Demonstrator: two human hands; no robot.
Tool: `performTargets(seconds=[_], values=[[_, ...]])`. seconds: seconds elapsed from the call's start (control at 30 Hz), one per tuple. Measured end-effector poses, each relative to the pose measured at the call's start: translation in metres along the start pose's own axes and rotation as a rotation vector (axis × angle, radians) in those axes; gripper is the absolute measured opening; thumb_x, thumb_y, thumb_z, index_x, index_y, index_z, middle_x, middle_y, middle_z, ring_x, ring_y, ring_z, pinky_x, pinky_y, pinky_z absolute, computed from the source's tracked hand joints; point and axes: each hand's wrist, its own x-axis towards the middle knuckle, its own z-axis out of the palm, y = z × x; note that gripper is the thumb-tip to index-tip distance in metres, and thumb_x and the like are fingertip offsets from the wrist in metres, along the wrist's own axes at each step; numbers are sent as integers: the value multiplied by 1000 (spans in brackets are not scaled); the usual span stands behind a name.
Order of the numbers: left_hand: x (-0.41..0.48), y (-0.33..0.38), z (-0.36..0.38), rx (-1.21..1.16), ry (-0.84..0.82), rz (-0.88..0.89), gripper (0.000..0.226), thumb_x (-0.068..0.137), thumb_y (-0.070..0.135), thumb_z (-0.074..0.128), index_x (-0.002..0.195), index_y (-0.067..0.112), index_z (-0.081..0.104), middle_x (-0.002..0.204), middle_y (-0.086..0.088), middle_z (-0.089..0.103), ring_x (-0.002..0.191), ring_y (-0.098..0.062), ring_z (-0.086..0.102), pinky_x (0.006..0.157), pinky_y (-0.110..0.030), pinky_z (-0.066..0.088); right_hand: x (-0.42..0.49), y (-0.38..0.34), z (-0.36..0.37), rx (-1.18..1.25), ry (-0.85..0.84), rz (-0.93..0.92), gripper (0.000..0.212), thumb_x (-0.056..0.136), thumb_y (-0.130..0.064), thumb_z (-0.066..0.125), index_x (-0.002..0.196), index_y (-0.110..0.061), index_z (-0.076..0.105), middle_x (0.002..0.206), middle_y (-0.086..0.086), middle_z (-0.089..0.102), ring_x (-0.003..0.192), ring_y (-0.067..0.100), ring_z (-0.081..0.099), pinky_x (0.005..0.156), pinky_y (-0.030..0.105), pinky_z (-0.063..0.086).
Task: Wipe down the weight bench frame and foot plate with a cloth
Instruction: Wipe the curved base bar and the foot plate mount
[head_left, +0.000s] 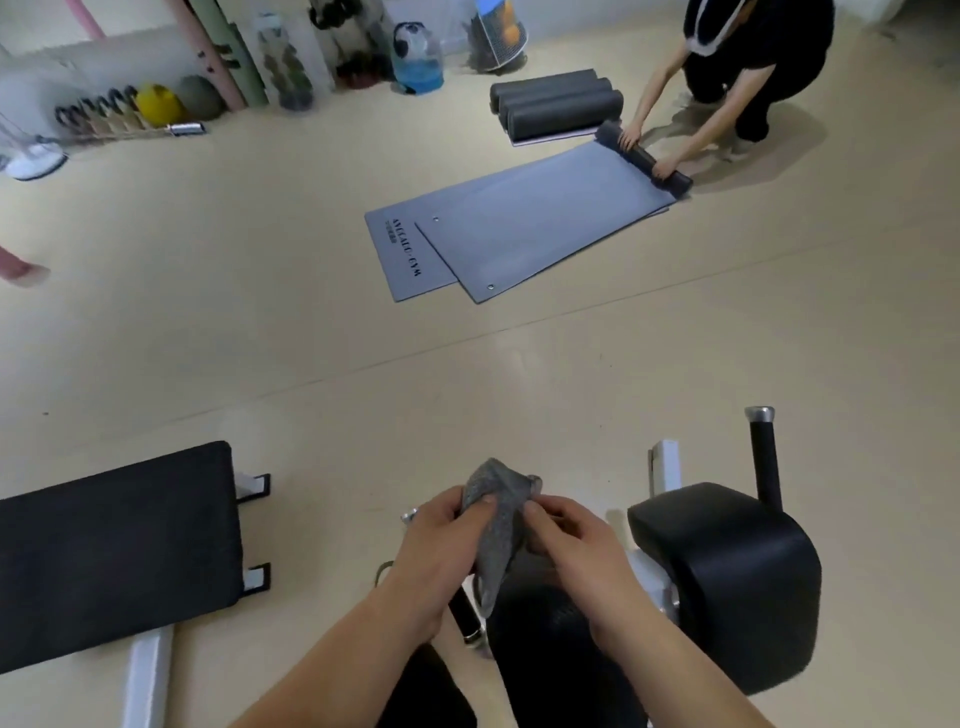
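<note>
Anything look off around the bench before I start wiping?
Nothing looks spilled or damaged. The only untidy spot is the two grey mats, which overlap at an angle on the floor. Another person has their hands on the rolled end. The cloth is bunched between the left hand and right hand, off the white frame.

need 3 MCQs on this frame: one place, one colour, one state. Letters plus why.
1. Where is the grey fabric cloth?
A. in a bucket
B. gripped by the left hand and right hand
C. draped on a chair

2. What colour is the cap on the black upright handle?
A. silver
B. red
C. yellow

3. How does the grey foam floor mat lie?
A. fully rolled
B. hung on a wall
C. flat, its far end rolled up under a second person

Answers: 1 B, fingers of both hands curl round the cloth; 2 A, the cap shines silver; 3 C, only the end under that person's hands is rolled.
</note>
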Motion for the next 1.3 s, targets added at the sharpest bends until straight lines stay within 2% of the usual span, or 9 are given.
performTargets(seconds=[0.2,0.4,0.57,0.7,0.9,1.0,1.1,1.2,1.3], values=[[84,57,-24,239,-285,95,14,100,27,63,97,23,76,98,-4,78,98,-25,75,99,-55,55,56,-32,22,-21,144,-33,7,95,-30,71,95,-26,78,92,-3,77,92,12,73,85,32,60],[142,99,-29,529,-575,182,17,101,31,61,99,24,76,95,3,79,95,-18,75,95,-50,58,62,-36,61,123,551,-22,12,97,-17,68,91,-18,78,86,-5,77,85,9,72,82,30,57],[151,109,-2,879,-747,369,34,91,53,63,81,22,71,77,5,73,77,-14,70,78,-45,60,44,-28,65,259,857,-2,18,98,-16,65,92,-25,79,88,-15,77,87,-2,69,81,20,52],[166,110,23,1052,-884,522,32,73,58,71,71,27,63,65,8,62,63,-9,55,64,-30,45,39,-18,47,213,1017,21,15,99,-25,64,92,-32,75,89,-24,73,88,-6,66,75,9,47],[193,139,55,1181,-1054,572,36,72,49,80,73,16,65,73,-7,65,64,-16,61,59,-38,52,53,-20,40,223,1072,118,13,99,-36,62,91,-32,71,81,-4,71,79,8,68,74,26,56],[212,156,71,1158,-1154,524,27,82,32,84,77,12,66,71,-5,65,62,-11,60,52,-29,52,71,-34,50,389,1166,94,13,100,-29,60,90,-24,66,85,1,68,85,15,67,74,25,56],[257,167,94,1211,-1237,481,23,85,31,81,79,13,67,73,-5,67,63,-10,61,58,-33,56,112,-46,60,622,1230,110,16,100,-27,57,87,-19,61,91,15,63,84,24,64,77,45,64],[311,175,113,1293,-1329,477,20,90,38,75,79,22,68,78,5,71,72,-8,62,64,-23,50,170,-56,69,776,1325,167,13,102,-31,55,95,-22,60,88,7,67,80,19,67,64,39,62],[362,178,122,1318,-1400,289,14,93,37,70,83,27,70,91,2,72,82,-13,67,60,-24,55,237,-61,88,851,1454,243,13,103,-39,54,103,-27,61,99,6,71,88,18,71,69,37,63]])
